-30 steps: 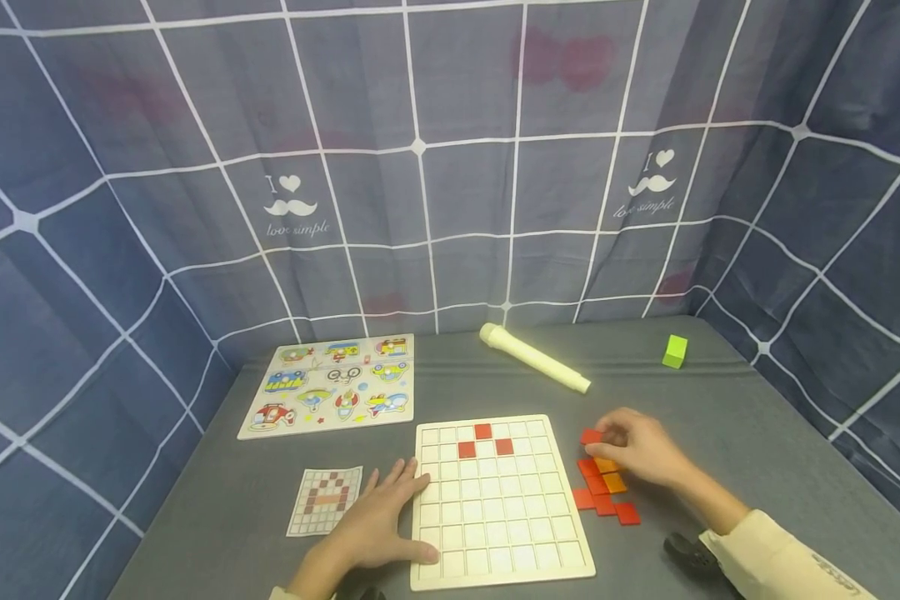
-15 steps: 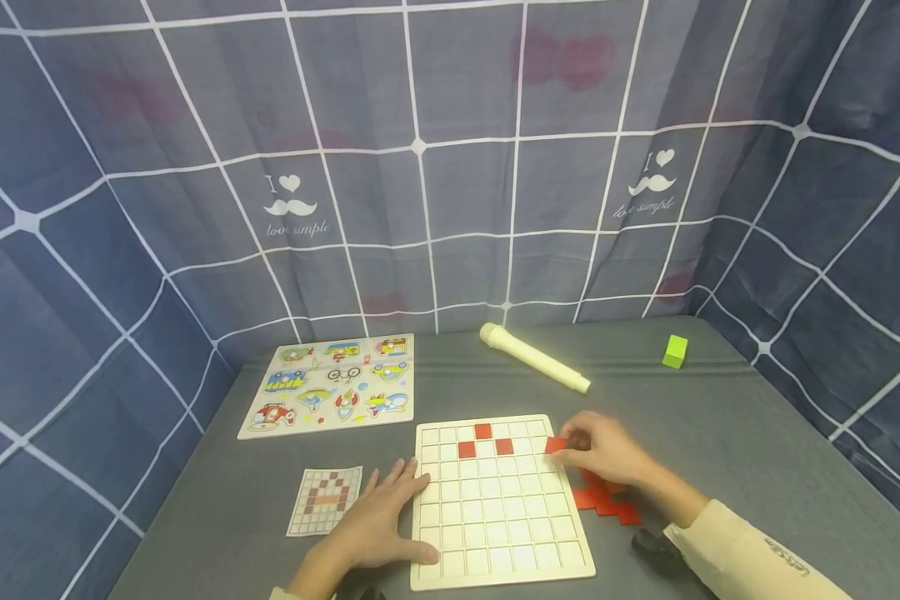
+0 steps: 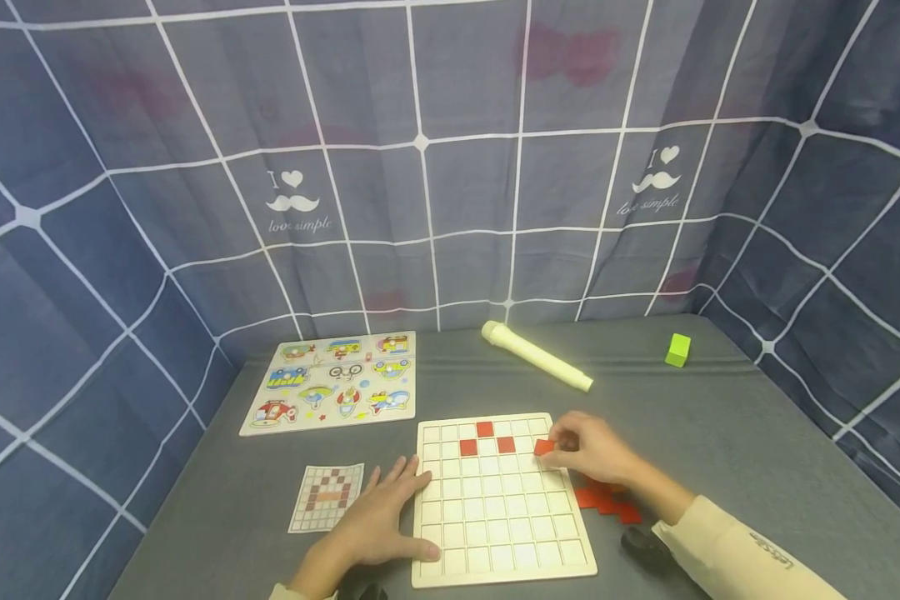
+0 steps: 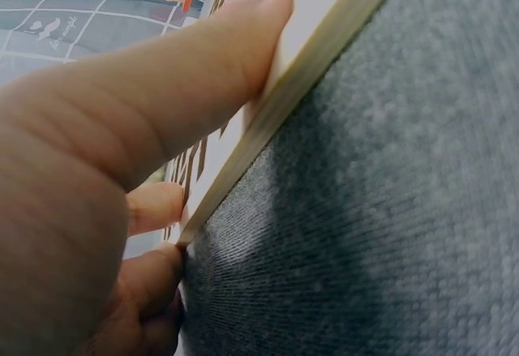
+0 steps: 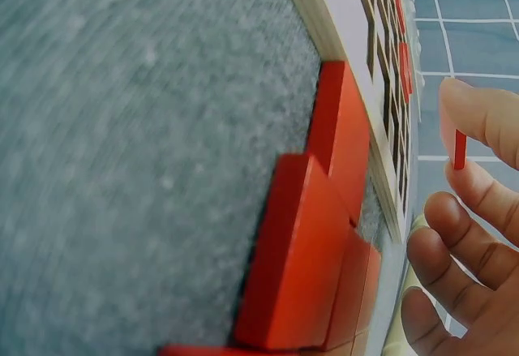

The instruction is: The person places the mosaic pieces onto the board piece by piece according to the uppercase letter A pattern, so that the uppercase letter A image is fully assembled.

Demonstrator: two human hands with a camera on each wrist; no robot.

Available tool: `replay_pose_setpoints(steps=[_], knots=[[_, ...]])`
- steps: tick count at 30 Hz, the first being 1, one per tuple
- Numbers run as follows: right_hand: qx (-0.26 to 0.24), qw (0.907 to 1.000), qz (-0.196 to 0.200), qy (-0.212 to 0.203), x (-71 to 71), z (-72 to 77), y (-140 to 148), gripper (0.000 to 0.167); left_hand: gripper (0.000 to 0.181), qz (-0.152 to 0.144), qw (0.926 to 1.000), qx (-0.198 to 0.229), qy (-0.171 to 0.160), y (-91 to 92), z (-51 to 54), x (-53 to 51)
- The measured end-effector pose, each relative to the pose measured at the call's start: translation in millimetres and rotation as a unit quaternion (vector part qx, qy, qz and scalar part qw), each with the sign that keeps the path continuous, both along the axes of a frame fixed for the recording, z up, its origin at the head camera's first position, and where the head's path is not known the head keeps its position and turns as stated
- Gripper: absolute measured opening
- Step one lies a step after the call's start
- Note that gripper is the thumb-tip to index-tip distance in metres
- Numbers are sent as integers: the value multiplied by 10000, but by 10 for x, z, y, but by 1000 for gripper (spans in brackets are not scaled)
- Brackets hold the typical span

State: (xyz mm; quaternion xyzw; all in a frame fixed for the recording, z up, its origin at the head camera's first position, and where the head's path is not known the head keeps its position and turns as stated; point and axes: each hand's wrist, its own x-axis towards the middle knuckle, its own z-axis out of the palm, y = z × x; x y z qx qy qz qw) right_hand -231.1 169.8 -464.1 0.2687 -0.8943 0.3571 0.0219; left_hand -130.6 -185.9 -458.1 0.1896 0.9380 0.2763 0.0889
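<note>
Red tile [image 3: 543, 447] should be light and stiff, likely wood, a little slick on its faces but hardly fragile; being so thin, it is best taken by 2 opposite edges with thumb and fingertip, leaving most of the flat face free. The right hand [image 3: 592, 452] has it much that way, pinched between thumb and finger, the other fingers loosely bent and holding nothing. It is over the right side of the wooden board [image 3: 495, 510], near the upper end; whether its lower edge touches the board I cannot quite tell from these angles. In looks it is a small flat square of bright, even red, its straight edge showing as a narrow strip in the right wrist view. Of the 3 matching tiles [image 3: 483, 429] lying in the board's cells, 1 is in the top row and 2 are in the row below. The pale board looks rigid and easy to steady by its border, where the left hand [image 3: 380, 512] rests with fingers spread and thumb on top. Just beside its right edge, a loose heap of red tiles [image 3: 607, 504] lies on the gray table [image 3: 225, 492], and a printed grid card [image 3: 327, 498] lies left of the left hand.
</note>
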Motion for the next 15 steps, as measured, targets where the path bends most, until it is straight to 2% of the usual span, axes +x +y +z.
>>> replay_pose_setpoints(steps=[15], knots=[[84, 9997, 169, 143, 10, 37, -128, 32, 104, 4, 10000, -66, 45, 12, 14, -3]])
